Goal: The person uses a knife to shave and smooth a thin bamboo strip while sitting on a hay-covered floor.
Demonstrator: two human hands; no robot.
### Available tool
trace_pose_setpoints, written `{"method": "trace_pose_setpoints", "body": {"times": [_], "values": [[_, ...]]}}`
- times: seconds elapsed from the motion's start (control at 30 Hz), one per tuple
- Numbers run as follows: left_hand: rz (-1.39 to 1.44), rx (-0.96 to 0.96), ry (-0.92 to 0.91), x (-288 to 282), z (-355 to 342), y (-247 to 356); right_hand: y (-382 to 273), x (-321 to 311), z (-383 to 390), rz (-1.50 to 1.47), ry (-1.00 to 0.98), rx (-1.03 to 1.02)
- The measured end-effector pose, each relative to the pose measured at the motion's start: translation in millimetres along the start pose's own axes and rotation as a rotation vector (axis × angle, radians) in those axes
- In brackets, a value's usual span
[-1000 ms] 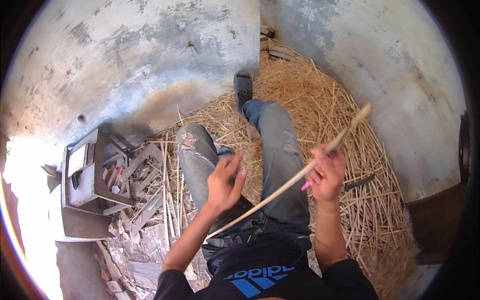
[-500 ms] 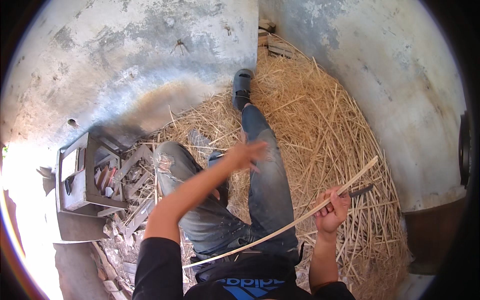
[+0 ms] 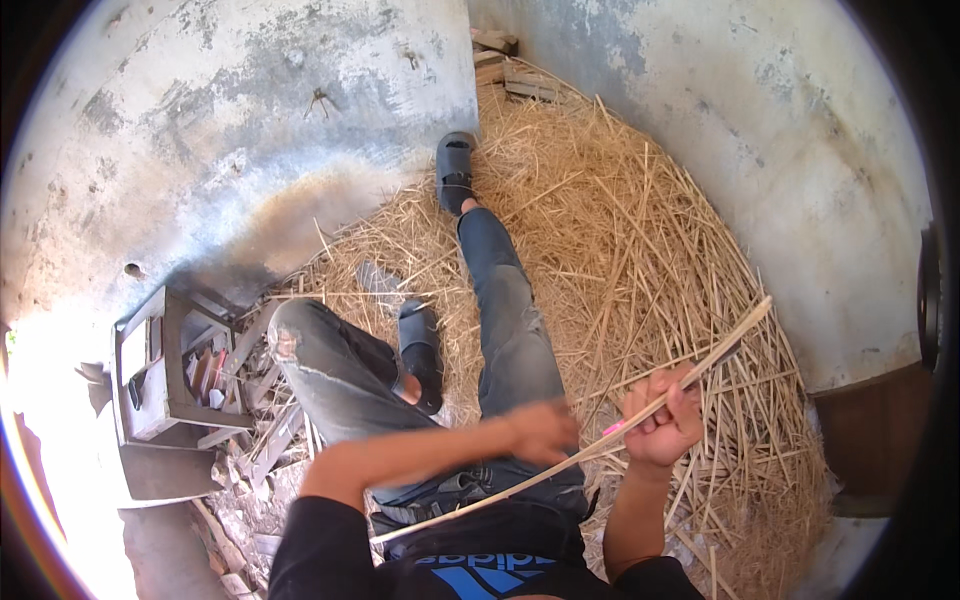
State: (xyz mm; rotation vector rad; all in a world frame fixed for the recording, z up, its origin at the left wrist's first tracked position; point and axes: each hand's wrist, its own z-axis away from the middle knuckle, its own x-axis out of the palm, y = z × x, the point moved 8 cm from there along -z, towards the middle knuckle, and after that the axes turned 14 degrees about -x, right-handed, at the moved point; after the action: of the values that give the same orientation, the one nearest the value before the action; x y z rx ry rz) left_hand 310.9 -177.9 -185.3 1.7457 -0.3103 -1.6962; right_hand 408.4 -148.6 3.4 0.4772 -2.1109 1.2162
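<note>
Running slantwise in front of the waist (image 3: 440, 508), the pale strip (image 3: 590, 451) looks light, springy and dry, likely to splinter at its thin end; toward the thicker end, where the right hand (image 3: 663, 420) is curled around it, seems the surest hold, while the left hand (image 3: 545, 432) is blurred just beside it, whether closed I cannot tell

The right hand (image 3: 662, 418) grips a long pale stick (image 3: 732, 339) slanting across the lap, a small pink thing (image 3: 613, 428) showing beside it, while the blurred left hand (image 3: 545, 432) is close to the stick, perhaps touching it, over worn jeans (image 3: 522, 372), with straw (image 3: 600, 220) spread beyond.
</note>
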Motion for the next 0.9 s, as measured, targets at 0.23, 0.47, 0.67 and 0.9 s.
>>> {"method": "trace_pose_setpoints", "body": {"times": [0.23, 0.47, 0.67, 0.9], "values": [[-0.694, -1.547, -0.175, -199, 252, -350, -24, -31, 10, 0.116, 0.055, -0.028], [-0.738, -1.253, 0.614, -217, 283, -87, -7, -78, 45, 0.111, 0.335, 0.05], [-0.167, -0.93, 0.342, -30, 253, 26, 44, 13, 16, 0.1, -0.017, 0.152], [-0.364, -1.405, 0.75, -247, 398, -139, 34, 78, -2, 0.12, -0.307, 0.068]]}}
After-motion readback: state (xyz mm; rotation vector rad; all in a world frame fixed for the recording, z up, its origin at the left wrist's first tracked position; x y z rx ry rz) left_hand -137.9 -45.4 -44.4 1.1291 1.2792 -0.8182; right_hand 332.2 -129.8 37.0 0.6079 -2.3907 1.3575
